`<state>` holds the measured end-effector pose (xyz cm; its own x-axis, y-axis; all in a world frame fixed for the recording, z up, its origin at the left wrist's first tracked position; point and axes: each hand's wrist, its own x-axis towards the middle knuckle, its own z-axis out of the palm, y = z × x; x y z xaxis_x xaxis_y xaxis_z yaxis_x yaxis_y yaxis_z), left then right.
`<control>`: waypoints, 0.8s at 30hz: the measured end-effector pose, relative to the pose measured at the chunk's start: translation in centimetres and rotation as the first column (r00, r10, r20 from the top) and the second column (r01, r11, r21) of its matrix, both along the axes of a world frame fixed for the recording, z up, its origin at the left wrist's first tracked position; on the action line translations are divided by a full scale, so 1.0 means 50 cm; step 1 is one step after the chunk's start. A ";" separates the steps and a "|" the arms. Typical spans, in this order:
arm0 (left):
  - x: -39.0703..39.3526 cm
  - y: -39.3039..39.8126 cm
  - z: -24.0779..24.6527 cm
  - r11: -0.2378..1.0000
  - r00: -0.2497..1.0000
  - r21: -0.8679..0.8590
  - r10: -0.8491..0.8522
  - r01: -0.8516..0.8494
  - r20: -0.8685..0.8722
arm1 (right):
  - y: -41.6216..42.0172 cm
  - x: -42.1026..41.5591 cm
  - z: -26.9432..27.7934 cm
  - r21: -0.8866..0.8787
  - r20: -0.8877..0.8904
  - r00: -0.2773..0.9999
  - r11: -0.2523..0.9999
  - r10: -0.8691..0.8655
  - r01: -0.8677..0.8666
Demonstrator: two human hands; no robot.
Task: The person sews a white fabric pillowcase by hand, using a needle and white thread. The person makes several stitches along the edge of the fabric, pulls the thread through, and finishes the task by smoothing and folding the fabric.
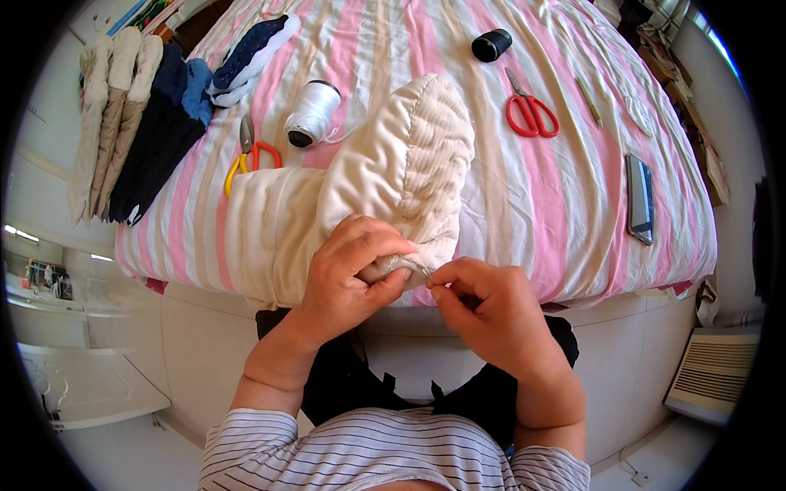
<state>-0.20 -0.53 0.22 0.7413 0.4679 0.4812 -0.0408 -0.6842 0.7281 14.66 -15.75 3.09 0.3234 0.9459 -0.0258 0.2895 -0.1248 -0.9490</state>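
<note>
A cream padded fabric boot (368, 166) lies before me, its ribbed sole side turned to the right and its shaft folded to the left. My left hand (353, 276) grips the boot's near end, pinching the cloth edge between thumb and fingers. Close on its right, my right hand (485, 307) has thumb and forefinger pinched on a thin needle (426, 272) at the edge of the cloth. Whether the needle's tip is inside the cloth is too small to tell. Any thread on it cannot be made out.
A white thread spool (313, 113), a black thread spool (491, 45), red-handled scissors (532, 115), red-and-yellow-handled scissors (247, 150), a smartphone (640, 199) and a thin pen-like stick (589, 101) lie on the striped bedsheet (559, 202). Folded padded garments (153, 141) hang over the left edge.
</note>
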 end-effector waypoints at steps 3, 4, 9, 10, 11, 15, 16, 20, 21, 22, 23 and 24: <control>0.000 -0.003 -0.001 1.000 1.000 0.006 0.022 -0.022 -0.001 | 0.003 -0.022 -0.010 0.055 0.033 0.997 0.996 -0.069 0.067; 0.000 -0.004 -0.002 1.000 1.000 0.001 0.028 -0.028 0.004 | 0.004 -0.029 -0.015 0.062 0.022 0.996 0.994 -0.091 0.090; 0.000 -0.011 -0.010 0.997 0.998 -0.026 0.068 -0.067 0.018 | 0.009 -0.050 -0.023 0.031 -0.107 0.985 0.990 -0.133 0.137; 0.000 -0.010 -0.010 0.997 0.997 -0.025 0.069 -0.069 0.017 | 0.010 -0.054 -0.026 0.035 -0.123 0.982 0.988 -0.145 0.150; 0.000 -0.010 -0.011 0.997 0.997 -0.025 0.070 -0.070 0.015 | 0.011 -0.058 -0.029 0.040 -0.139 0.978 0.986 -0.157 0.164; -0.002 -0.004 -0.019 1.000 0.999 -0.002 0.030 -0.030 0.030 | 0.017 -0.075 -0.049 0.099 -0.175 0.965 0.972 -0.194 0.213; -0.003 -0.006 -0.017 1.000 0.999 -0.012 0.026 -0.026 0.020 | 0.018 -0.078 -0.052 0.118 -0.169 0.965 0.968 -0.202 0.223; -0.005 -0.008 -0.013 1.000 1.000 -0.013 0.011 -0.011 0.000 | 0.021 -0.084 -0.059 0.160 -0.134 0.967 0.958 -0.218 0.238; -0.004 -0.008 -0.014 1.000 1.000 -0.002 0.010 -0.010 0.003 | 0.022 -0.085 -0.059 0.164 -0.131 0.966 0.956 -0.224 0.244; -0.003 -0.009 -0.015 1.000 1.000 0.010 0.008 -0.008 0.005 | 0.022 -0.086 -0.059 0.168 -0.128 0.965 0.954 -0.230 0.249; -0.002 -0.010 -0.016 1.000 1.000 0.021 0.006 -0.007 0.007 | 0.023 -0.086 -0.059 0.172 -0.125 0.964 0.952 -0.235 0.254; -0.001 -0.009 -0.016 0.999 1.000 0.050 -0.003 0.003 0.013 | 0.023 -0.086 -0.059 0.170 -0.123 0.963 0.951 -0.238 0.257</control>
<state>-0.26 -0.97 -0.59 0.7361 0.4408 0.5136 -0.0520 -0.7198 0.6923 10.36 -14.60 0.14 0.5523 0.8281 0.0959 0.1741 -0.0020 -0.9847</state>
